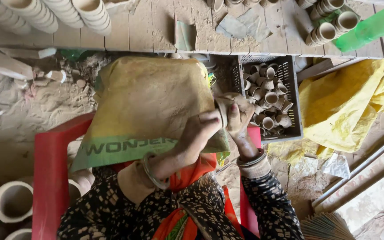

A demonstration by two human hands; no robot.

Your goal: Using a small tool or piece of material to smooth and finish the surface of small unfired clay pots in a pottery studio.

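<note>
Both my hands meet over my lap on one small brown clay cup (223,110). My left hand (196,135) grips it from the left, fingers curled onto its side. From the right, my right hand (240,118) wraps around the same cup. A dusty yellow and green sack (143,102) lies draped over my lap just left of the hands. Right behind the hands stands a dark plastic crate (293,95) filled with several small clay cups (270,95). I wear bangles on both wrists and a dark patterned top.
A red plastic stool (50,173) sits under the sack. Stacks of clay cups (45,13) lie on the wooden boards at top left and top right. Yellow sheeting (347,102), a green tube (370,26), larger clay pots (12,202) and a broom (325,226) surround me on sandy ground.
</note>
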